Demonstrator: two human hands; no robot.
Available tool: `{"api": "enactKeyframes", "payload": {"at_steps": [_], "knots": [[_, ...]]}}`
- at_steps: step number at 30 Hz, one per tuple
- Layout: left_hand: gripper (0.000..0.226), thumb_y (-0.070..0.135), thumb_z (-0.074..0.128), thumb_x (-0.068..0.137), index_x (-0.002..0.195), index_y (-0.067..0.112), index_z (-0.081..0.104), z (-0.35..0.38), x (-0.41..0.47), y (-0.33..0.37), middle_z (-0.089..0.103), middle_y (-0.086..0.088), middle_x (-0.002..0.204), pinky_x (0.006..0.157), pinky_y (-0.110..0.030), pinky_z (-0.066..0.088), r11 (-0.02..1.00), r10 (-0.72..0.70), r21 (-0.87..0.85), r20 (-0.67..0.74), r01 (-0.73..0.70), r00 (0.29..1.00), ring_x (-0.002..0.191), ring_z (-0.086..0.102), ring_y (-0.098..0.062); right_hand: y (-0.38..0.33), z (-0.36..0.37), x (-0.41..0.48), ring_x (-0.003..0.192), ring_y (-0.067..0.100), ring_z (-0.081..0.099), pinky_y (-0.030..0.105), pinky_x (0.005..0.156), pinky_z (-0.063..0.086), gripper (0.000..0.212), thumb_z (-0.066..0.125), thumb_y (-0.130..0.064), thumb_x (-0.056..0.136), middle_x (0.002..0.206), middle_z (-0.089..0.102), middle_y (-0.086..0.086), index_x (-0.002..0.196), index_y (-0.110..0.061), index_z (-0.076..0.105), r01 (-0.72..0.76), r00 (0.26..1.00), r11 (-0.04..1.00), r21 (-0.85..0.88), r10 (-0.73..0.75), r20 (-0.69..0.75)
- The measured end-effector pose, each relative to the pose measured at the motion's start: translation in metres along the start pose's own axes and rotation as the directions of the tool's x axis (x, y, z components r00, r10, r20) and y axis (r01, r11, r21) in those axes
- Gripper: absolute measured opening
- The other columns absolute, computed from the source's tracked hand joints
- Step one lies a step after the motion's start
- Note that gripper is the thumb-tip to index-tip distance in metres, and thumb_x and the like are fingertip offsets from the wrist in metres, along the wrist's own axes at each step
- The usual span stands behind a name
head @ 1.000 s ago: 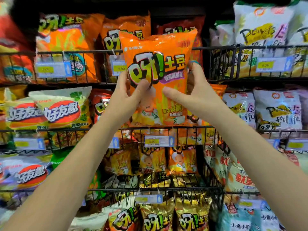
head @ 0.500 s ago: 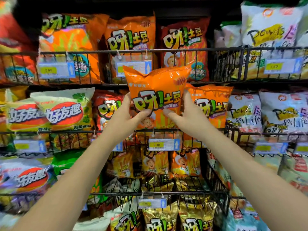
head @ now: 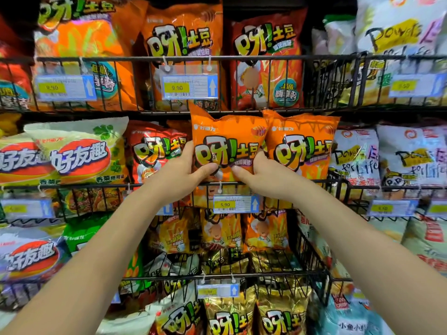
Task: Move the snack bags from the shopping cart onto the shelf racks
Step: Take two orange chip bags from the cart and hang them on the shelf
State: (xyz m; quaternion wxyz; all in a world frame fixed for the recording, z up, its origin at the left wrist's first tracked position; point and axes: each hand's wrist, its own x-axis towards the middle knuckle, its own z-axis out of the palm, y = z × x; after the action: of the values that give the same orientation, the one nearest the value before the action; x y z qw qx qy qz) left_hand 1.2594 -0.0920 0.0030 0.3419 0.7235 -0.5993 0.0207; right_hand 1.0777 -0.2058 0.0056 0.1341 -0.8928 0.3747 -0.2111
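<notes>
Orange snack bag (head: 227, 146) stands upright in the middle wire rack (head: 326, 183), its lower edge down behind the rack's front rail, and both hands grasp it from below. The left hand (head: 183, 172) curls round the bag's left edge, thumb pressed on the front and fingers (head: 187, 151) tucked behind; the right hand (head: 261, 172) clamps the right edge the same way, thumb on the front near the left thumb. Touching the bag on its right is a matching orange bag (head: 304, 146) in the same rack, and a red bag (head: 154, 153) of the same brand stands just beside it on the left. A price tag (head: 235, 204) hangs from the rail right under the hands. The upper rack (head: 266, 58) carries larger orange and red bags behind its own price tag (head: 189, 87). White bags (head: 377, 158) fill the rack to the right, green-and-white bags (head: 77, 153) the one to the left. Below, a deeper rack holds smaller orange bags (head: 222, 233), and gold bags (head: 232, 315) sit lowest.
</notes>
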Motion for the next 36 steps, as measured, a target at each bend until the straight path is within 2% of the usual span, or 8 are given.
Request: {"api": "enactKeyframes", "payload": {"at_steps": [3, 8, 12, 17, 24, 28, 31, 36], "knots": [[0.081, 0.058, 0.045, 0.102, 0.162, 0.018, 0.008, -0.002, 0.005, 0.000, 0.052, 0.010, 0.112, 0.081, -0.030, 0.040, 0.999, -0.031, 0.008, 0.042, 0.031, 0.999, 0.093, 0.050, -0.013, -0.008, -0.010, 0.000, 0.117, 0.028, 0.059, 0.035, 0.090, 0.047, 0.093, 0.024, -0.067, 0.103, 0.137, 0.060, 0.018, 0.160, 0.003, 0.000, -0.069, 0.995, 0.997, 0.034, 0.067, 0.075], [0.089, 0.066, 0.041, 0.100, 0.162, 0.017, 0.001, -0.004, 0.017, -0.003, 0.064, -0.009, 0.121, 0.079, -0.036, 0.054, 0.991, -0.117, 0.086, 0.145, 0.105, 0.983, 0.091, 0.066, -0.021, -0.008, -0.002, 0.011, 0.125, 0.032, 0.056, 0.038, 0.101, 0.046, 0.096, 0.019, -0.073, 0.099, 0.147, 0.052, 0.021, 0.161, -0.001, 0.003, -0.113, 0.993, 0.993, 0.041, 0.111, 0.051], [0.091, 0.066, 0.039, 0.101, 0.163, 0.013, -0.002, -0.007, 0.020, -0.002, 0.047, -0.013, 0.155, 0.097, -0.034, 0.043, 0.983, -0.172, 0.108, 0.218, 0.151, 0.961, 0.131, 0.056, -0.031, -0.010, 0.001, 0.013, 0.123, 0.033, 0.057, 0.040, 0.101, 0.047, 0.094, 0.020, -0.072, 0.100, 0.148, 0.050, 0.021, 0.161, -0.002, 0.005, -0.153, 0.987, 0.988, 0.028, 0.151, 0.051], [0.089, 0.071, 0.031, 0.100, 0.162, 0.010, 0.009, -0.008, 0.018, 0.003, 0.050, -0.011, 0.151, 0.053, -0.026, 0.048, 0.965, -0.245, 0.142, 0.205, 0.219, 0.948, 0.068, 0.057, -0.009, -0.019, 0.009, 0.006, 0.130, 0.040, 0.052, 0.047, 0.104, 0.046, 0.069, 0.022, -0.056, 0.109, 0.153, 0.042, 0.023, 0.160, -0.010, 0.018, -0.145, 0.989, 0.984, -0.104, 0.144, -0.016], [0.093, 0.077, 0.028, 0.096, 0.157, 0.008, 0.020, 0.007, 0.020, -0.015, 0.063, -0.013, 0.132, 0.094, -0.047, 0.054, 0.979, -0.151, 0.146, 0.061, 0.141, 0.987, 0.094, 0.064, -0.024, -0.018, 0.018, 0.004, 0.125, 0.038, 0.057, 0.046, 0.093, 0.045, 0.092, 0.016, -0.074, 0.099, 0.145, 0.054, 0.021, 0.159, -0.004, 0.017, -0.209, 0.972, 0.965, -0.160, 0.188, -0.139], [0.087, 0.077, 0.028, 0.097, 0.152, 0.009, 0.027, 0.011, 0.015, -0.016, 0.066, -0.012, 0.123, 0.089, -0.049, 0.054, 0.971, -0.133, 0.198, -0.026, 0.135, 0.991, 0.108, 0.064, -0.034, -0.016, 0.022, 0.000, 0.093, 0.028, 0.060, 0.039, 0.071, 0.044, 0.085, 0.024, -0.073, 0.099, 0.115, 0.065, 0.010, 0.149, -0.005, 0.031, -0.183, 0.967, 0.966, -0.182, 0.143, -0.210], [0.071, 0.071, 0.032, 0.100, 0.136, 0.011, 0.038, 0.018, 0.007, -0.017, 0.066, -0.006, 0.096, 0.069, -0.043, 0.051, 0.968, -0.048, 0.238, -0.155, 0.084, 0.987, 0.092, 0.066, -0.035, -0.014, 0.028, -0.008, 0.070, 0.014, 0.055, 0.033, 0.056, 0.041, 0.073, 0.032, -0.069, 0.101, 0.085, 0.056, -0.005, 0.141, -0.008, 0.038, -0.115, 0.953, 0.982, -0.152, 0.066, -0.294], [0.074, 0.066, 0.048, 0.096, 0.148, 0.013, 0.037, 0.026, -0.013, -0.027, 0.056, -0.010, 0.139, 0.098, -0.055, 0.051, 0.995, 0.094, 0.070, -0.333, -0.074, 0.938, 0.126, 0.056, -0.034, 0.002, 0.040, -0.026, 0.126, 0.021, 0.057, 0.041, 0.101, 0.051, 0.075, 0.052, -0.058, 0.099, 0.140, 0.057, 0.001, 0.155, -0.014, 0.029, 0.071, 0.922, 0.996, -0.050, -0.085, -0.379]]}}
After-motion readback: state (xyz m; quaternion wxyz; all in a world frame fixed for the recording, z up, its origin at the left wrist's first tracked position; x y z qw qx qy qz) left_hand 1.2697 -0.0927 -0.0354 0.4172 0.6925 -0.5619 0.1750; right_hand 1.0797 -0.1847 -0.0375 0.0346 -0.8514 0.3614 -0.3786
